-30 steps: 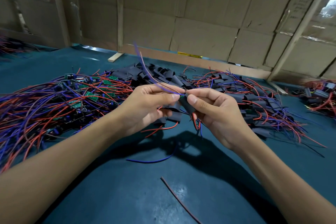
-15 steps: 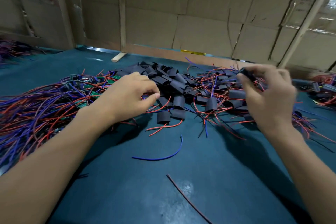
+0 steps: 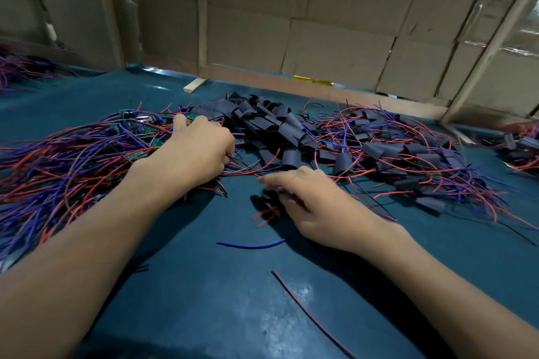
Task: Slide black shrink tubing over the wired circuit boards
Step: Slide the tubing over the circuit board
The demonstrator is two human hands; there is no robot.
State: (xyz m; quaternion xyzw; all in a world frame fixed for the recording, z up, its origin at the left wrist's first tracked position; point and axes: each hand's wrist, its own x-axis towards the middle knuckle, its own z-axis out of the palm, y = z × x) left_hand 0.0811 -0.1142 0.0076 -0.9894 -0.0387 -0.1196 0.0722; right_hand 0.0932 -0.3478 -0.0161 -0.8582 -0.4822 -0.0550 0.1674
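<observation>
No container is seen; everything lies loose on the dark teal table top (image 3: pixel 204 300). A heap of short black shrink tubing pieces (image 3: pixel 271 125) is piled at the middle far side, a tangle of red and purple wired green circuit boards (image 3: pixel 73 154) spreads to the left, and a spread of already sleeved boards with red and purple leads (image 3: pixel 408 151) lies to the right. Compared with half a second ago, the right hand (image 3: pixel 318 210) has been brought down from the right-hand spread, where a black piece was held up, to the table just in front of the tubing heap; its fingers are curled over dark tubing pieces (image 3: pixel 267 198) and short red wire ends, blurred, so whether anything is gripped cannot be told. The left hand (image 3: pixel 195 151) has been shifted left and lower, onto the near edge of the wire tangle, fingers curled down into red and purple wires; the grip itself is hidden. A loose blue wire offcut (image 3: pixel 250 245) and a thin dark red wire offcut (image 3: pixel 309 318) lie nearer the camera.
</observation>
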